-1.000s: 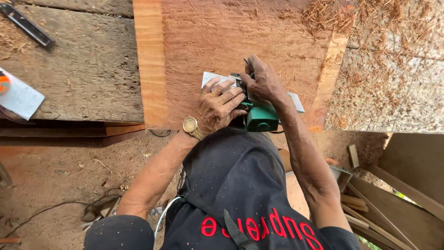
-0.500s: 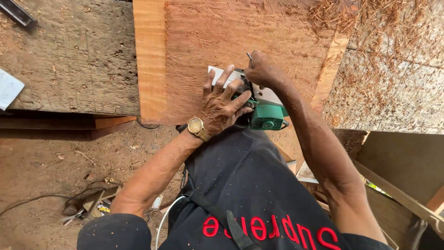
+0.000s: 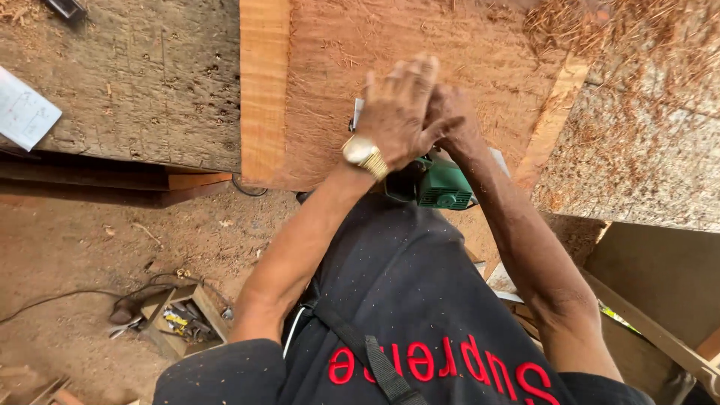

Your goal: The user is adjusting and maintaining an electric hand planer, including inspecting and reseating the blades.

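Hands: left hand point(image 3: 401, 112) and right hand point(image 3: 450, 112) clamped together on the green planer point(image 3: 442, 184).
Surface: reddish plank point(image 3: 330, 90), shavings scattered.

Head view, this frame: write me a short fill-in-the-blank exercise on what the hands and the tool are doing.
1. Both hands press on a power planer whose housing is ____ in colour.
2. The left hand wears a gold ____ on its wrist.
3. The planer rests on a reddish wooden ____.
4. The right hand lies partly ____ the left hand.

Missing words: green; watch; plank; under
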